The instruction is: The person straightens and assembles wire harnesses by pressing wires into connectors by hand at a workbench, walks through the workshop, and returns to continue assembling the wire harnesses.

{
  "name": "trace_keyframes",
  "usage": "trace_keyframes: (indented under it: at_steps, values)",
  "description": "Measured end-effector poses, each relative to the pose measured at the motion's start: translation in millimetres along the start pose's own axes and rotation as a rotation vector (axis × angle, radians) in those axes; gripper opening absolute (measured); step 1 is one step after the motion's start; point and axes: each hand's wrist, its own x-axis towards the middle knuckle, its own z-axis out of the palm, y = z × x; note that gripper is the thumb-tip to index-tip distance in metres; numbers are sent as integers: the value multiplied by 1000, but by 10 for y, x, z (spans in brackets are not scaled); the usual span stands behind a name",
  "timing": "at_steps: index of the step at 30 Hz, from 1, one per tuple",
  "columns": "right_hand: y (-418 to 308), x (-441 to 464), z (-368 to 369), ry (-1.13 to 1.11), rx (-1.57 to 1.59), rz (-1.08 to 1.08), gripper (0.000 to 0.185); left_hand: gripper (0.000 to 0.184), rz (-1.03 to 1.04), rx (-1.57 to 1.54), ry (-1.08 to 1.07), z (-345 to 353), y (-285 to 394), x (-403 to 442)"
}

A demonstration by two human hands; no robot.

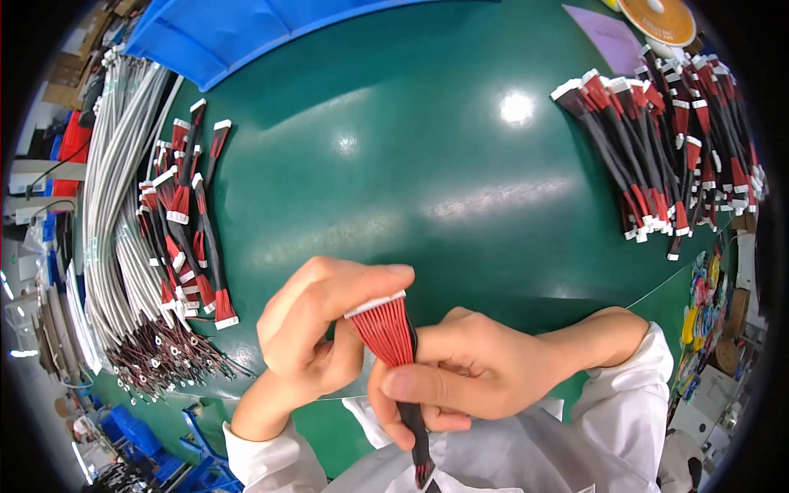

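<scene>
A cable harness (pixel 388 333) with fanned red wires, a white connector on top and a black sleeve below is held upright near the table's front edge. My right hand (pixel 464 370) is closed around it where the red wires meet the black sleeve, thumb across the front. My left hand (pixel 316 324) is curled at the upper left of the harness, its index finger along the white connector (pixel 376 305) and its other fingers bent beside the red wires. The harness's lower end hangs in front of the white garment.
A green table (pixel 370 181) spreads ahead. On the left lie long grey cables (pixel 115 205) and a small pile of harnesses (pixel 177 222). A larger harness pile (pixel 633 148) is at the right, near an orange spool (pixel 657 18). A blue bin (pixel 271 29) stands at the back.
</scene>
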Motion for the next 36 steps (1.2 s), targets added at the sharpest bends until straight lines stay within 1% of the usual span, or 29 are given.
trace_keyframes:
  at_steps: [1,2,3,4,5,6,7,9,10,11,12,13,15,16,18,20,21,22,23,27,29,30,33,35,36]
  values:
    - [-52,-6,7,4,-19,11,29,39,22,4,12,-19,51,40]
    - [-53,-15,-16,3,-151,-81,26,40,8,15,32,-41,114,87]
    - [-72,-21,-19,-3,-178,-86,26,41,-5,27,54,-71,186,134]
    - [-100,-27,-16,25,-355,-229,24,37,-1,8,0,-155,254,175]
    - [-131,-32,-16,51,-528,-375,21,37,21,15,14,-186,321,203]
    - [-178,-43,-39,31,-655,-447,12,33,21,-48,-23,-208,386,216]
    - [-170,-26,-37,24,-673,-455,12,30,19,-111,-65,-221,452,219]
    - [-121,32,-39,152,-927,-782,9,30,41,-71,-62,-209,555,187]
    - [-152,8,-77,116,-1055,-772,19,30,95,-73,-40,-180,568,158]
    - [-151,18,-102,111,-1058,-779,19,30,146,-75,-19,-147,577,133]
    - [-140,36,-127,96,-1147,-804,23,27,193,-44,0,-112,585,124]
    - [-133,52,-135,81,-1234,-829,26,27,196,-36,-1,-83,578,100]
    - [-124,78,-110,83,-1231,-863,27,14,284,26,62,-33,561,40]
    - [-122,84,-108,92,-1256,-896,25,17,289,51,78,-20,573,16]
    - [-101,104,-125,99,-1273,-935,23,16,293,75,91,-1,572,-35]
    - [-57,131,-161,112,-1321,-1045,20,14,295,99,104,7,591,-69]
    - [-58,118,-146,112,-1314,-1050,20,24,275,88,116,9,602,-80]
    - [-72,91,-118,130,-1335,-999,20,34,256,76,128,11,610,-87]
    - [-80,71,-103,149,-1357,-947,20,34,255,79,124,13,614,-94]
    - [-79,65,-131,171,-1392,-944,18,34,243,67,150,29,610,-99]
    - [-44,105,-170,164,-1355,-1046,19,34,239,56,151,31,603,-105]
    - [-41,105,-166,173,-1355,-1046,19,33,239,65,161,32,598,-111]
    - [-53,75,-148,194,-1374,-1033,19,32,234,60,172,42,595,-119]
    - [-64,50,-136,182,-1409,-944,17,31,227,50,177,46,590,-121]
    - [-61,51,-138,183,-1408,-943,17,31,232,54,179,46,586,-123]
